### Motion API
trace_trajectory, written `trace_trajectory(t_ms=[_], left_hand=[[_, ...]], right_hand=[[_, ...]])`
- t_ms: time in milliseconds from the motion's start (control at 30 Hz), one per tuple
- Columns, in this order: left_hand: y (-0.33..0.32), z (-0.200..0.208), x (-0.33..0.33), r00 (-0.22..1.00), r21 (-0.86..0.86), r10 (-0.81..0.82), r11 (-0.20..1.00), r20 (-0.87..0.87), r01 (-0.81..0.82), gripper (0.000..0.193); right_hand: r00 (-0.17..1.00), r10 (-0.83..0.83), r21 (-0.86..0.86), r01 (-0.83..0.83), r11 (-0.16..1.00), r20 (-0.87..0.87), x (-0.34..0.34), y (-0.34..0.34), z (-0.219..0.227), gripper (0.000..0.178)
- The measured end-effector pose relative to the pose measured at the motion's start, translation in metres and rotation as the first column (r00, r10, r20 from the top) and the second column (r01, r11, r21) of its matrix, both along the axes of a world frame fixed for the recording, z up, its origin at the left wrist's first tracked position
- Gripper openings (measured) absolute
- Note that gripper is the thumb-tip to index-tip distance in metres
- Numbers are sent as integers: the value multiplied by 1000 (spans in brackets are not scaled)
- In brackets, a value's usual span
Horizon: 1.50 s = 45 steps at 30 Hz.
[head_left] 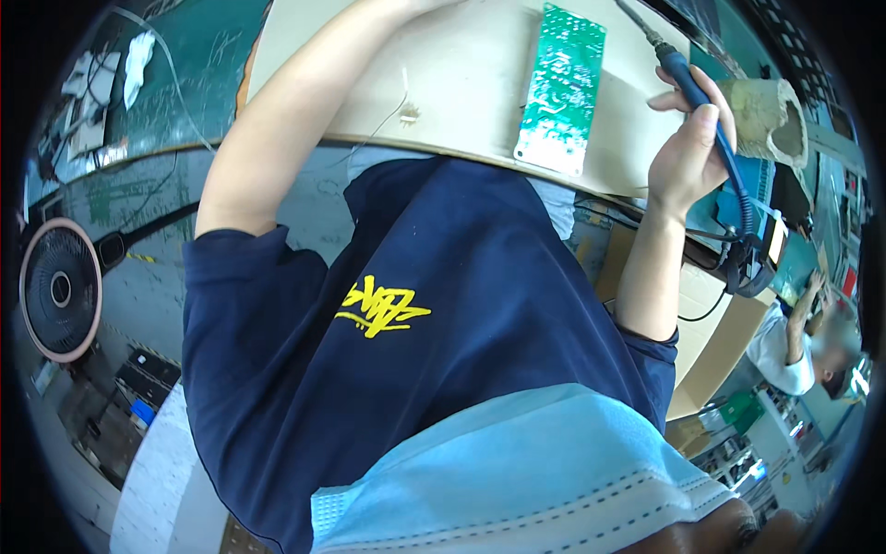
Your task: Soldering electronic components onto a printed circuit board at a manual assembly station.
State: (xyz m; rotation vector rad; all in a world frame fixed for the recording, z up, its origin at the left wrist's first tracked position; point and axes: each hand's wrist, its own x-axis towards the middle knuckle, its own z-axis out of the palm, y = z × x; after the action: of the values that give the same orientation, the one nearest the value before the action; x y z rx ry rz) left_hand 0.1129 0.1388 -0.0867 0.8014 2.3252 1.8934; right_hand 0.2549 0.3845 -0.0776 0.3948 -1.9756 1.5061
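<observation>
My right hand (685, 164) is closed around the dark blue handle of a soldering iron (680, 74), whose metal tip points up and left past the top edge. Just left of that hand, a green circuit board (565, 88) dotted with shiny solder joints lies on the pale work board (452, 102). The tip is apart from the circuit board. My left forearm reaches over the work board to the top edge, where only a sliver of my left hand (426, 5) shows. Its fingers are cut off, so what they touch is hidden.
A thin wire (388, 120) lies near the work board's front edge. Right of my hand sits a yellowish, tube-shaped holder (761, 120). The iron's cable runs down beside a cardboard box (720, 355). A fan (61, 289) stands at left; another person (784, 346) is far right.
</observation>
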Motion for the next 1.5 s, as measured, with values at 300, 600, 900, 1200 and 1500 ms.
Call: trace_trajectory(t_ms=[300, 600, 900, 1200, 1500], left_hand=[[19, 2, -40, 985, -371, 66, 921, -158, -121, 11], [22, -32, -55, 998, 66, 6, 998, 58, -10, 10], [29, -19, -54, 993, -295, 11, 954, -118, -45, 8], [31, -29, -55, 966, -337, 14, 936, -258, -104, 9], [28, -30, -55, 960, -370, 12, 921, -279, -119, 9]], right_hand=[[961, -90, -192, 143, 971, 260, -43, 13, 44, 33], [986, -125, -145, 140, 979, 107, -75, -9, -14, 36], [983, 2, -39, 5, 999, 185, -72, -3, -29, 41], [948, -16, -35, 28, 999, 318, -71, -2, -31, 43], [943, 8, -73, 17, 997, 333, -76, -3, -35, 42]])
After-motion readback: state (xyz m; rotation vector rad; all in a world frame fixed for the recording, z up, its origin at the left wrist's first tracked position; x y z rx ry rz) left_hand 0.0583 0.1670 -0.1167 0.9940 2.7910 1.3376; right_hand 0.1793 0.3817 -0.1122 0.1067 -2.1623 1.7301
